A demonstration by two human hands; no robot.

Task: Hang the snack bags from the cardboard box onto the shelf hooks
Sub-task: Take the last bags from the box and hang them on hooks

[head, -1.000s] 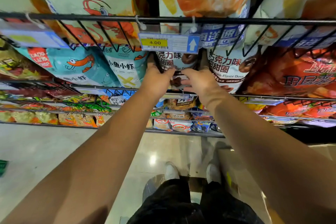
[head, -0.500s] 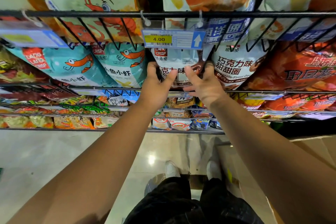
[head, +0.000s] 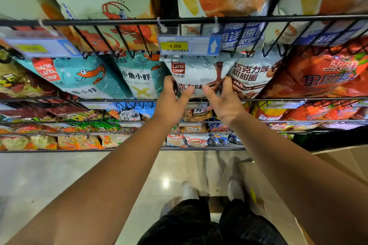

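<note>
A white and brown chocolate-doughnut snack bag (head: 194, 74) hangs in the shelf's middle row, just under a price tag (head: 189, 45) reading 4.00. My left hand (head: 171, 101) grips the bag's lower left edge, thumb across its front. My right hand (head: 225, 101) holds its lower right edge the same way. The hook above the bag is hidden behind the price tag. A second bag of the same kind (head: 252, 74) hangs directly to the right. The cardboard box (head: 342, 161) shows at the right, partly behind my right arm.
Teal shrimp-snack bags (head: 87, 77) hang to the left and red-orange bags (head: 322, 77) to the right. Black wire racks (head: 119, 22) hold larger bags above. Lower rows carry several small packets. My feet (head: 189, 191) stand on a glossy floor below.
Both hands have slid down from the bag's upper part to its lower edges, and the bag's front now shows in full below the price tag.
</note>
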